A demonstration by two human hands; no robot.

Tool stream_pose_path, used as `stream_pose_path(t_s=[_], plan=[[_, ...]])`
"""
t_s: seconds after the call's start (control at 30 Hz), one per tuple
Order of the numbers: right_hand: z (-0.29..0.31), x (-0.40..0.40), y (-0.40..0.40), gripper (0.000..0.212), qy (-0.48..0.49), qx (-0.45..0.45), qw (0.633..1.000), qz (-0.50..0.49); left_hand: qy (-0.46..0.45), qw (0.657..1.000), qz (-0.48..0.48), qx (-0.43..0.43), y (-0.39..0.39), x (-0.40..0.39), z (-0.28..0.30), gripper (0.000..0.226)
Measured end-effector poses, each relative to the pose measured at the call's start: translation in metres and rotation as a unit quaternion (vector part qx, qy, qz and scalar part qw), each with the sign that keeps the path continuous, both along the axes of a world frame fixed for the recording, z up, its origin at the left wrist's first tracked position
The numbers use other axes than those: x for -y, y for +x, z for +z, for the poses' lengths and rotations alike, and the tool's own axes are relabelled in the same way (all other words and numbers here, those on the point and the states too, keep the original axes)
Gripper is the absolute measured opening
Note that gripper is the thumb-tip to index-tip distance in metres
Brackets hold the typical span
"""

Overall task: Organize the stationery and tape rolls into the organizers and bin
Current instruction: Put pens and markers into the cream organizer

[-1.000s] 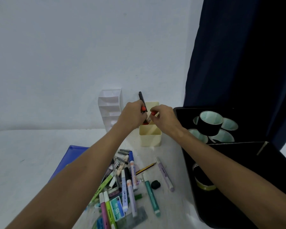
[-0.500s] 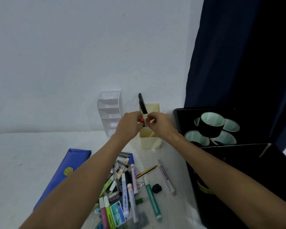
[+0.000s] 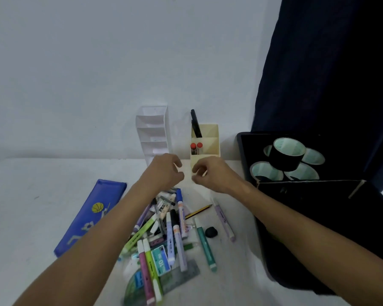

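Both my left hand (image 3: 167, 171) and right hand (image 3: 210, 175) hang loose and empty just before the cream organizer (image 3: 205, 146) at the surface's back edge, red-capped tubes (image 3: 196, 147) standing inside, pens (image 3: 175, 230) piled mid-surface to grab next.

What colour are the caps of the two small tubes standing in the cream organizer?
Red caps, seen in the head view.
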State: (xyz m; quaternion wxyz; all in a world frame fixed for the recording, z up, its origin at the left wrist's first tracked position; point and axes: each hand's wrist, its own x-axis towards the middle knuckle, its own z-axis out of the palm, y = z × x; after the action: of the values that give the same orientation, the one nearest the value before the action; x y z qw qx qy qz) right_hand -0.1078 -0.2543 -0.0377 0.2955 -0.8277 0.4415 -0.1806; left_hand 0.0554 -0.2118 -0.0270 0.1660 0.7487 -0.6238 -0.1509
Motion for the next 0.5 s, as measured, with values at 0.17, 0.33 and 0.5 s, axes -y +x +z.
stream_pose_path(t_s=[0.17,0.33,0.5], plan=[[-0.013,-0.045,0.012,0.029,0.083,-0.155,0.982,0.072,0.119,0.992,-0.022,0.033,-0.005,-0.067,-0.012,0.018],[-0.036,-0.063,0.017,0.034,0.098,-0.208,0.971,0.061,0.186,0.982,-0.015,0.013,-0.035,-0.124,-0.037,0.045],[-0.040,-0.067,0.017,0.038,0.112,-0.212,0.969,0.067,0.204,0.979,0.014,0.021,-0.051,-0.133,-0.046,0.034]])
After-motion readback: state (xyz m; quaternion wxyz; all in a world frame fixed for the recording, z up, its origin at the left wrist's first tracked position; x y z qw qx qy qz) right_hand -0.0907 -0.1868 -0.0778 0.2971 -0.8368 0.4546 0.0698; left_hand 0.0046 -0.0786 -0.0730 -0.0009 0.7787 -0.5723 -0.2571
